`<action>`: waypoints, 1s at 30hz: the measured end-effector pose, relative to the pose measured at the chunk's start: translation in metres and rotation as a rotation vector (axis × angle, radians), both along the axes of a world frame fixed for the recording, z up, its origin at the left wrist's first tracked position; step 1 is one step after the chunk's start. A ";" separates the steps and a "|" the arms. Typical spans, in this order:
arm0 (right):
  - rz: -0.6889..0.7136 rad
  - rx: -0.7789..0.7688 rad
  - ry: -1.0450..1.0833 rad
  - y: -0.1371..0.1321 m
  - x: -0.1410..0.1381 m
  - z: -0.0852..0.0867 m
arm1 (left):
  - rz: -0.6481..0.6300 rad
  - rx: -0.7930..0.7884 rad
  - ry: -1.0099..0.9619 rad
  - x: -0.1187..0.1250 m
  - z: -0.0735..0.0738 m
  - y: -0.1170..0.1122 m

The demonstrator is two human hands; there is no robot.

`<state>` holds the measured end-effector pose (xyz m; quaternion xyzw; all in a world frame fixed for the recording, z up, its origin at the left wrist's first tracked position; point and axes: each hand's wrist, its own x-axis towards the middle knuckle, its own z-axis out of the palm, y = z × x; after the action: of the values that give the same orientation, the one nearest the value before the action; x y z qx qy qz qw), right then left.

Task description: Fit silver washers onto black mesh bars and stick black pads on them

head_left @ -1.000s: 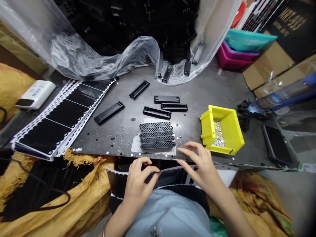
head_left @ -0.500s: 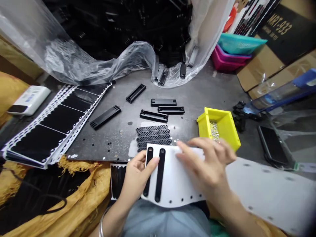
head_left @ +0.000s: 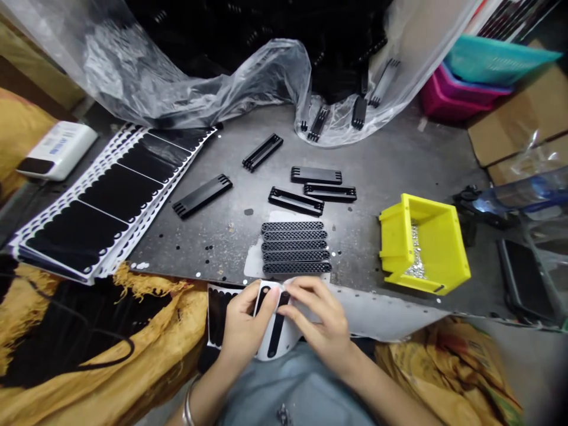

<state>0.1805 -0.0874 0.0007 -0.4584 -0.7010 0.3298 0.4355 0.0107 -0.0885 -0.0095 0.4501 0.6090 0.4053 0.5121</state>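
Note:
A white backing sheet [head_left: 289,338] with rounded-end black sticker strips is bent in front of my lap. My left hand [head_left: 243,324] grips its left side, thumb on the front near one strip. The fingers of my right hand [head_left: 323,318] are closed in a pinch at the upper end of the second black sticker strip [head_left: 276,336]; whether that end has lifted off the sheet is hidden. Just beyond my hands, several black lattice-patterned bars [head_left: 295,245] lie side by side on a pale patch of the table.
Several slotted black plastic pieces [head_left: 296,201] lie farther back. At right stands a yellow bin [head_left: 393,248] holding small shiny metal parts [head_left: 416,260]. Stacked black-and-white sticker sheets [head_left: 95,219] and a white device [head_left: 60,148] are left. A plastic bag [head_left: 261,74] of black parts fills the back.
My right hand has come left and closed at the second strip's top. The sheet now curves more and sits lower, nearer my lap. The camera view has shifted, showing the lattice bars fully.

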 end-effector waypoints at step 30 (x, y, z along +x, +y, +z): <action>0.275 0.141 -0.502 0.069 0.013 0.023 | -0.031 -0.098 0.046 -0.026 0.001 0.039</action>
<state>0.1931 -0.0186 0.0237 -0.3952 -0.8635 0.2124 0.2304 -0.0150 -0.0497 -0.0081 0.4430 0.6325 0.3568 0.5257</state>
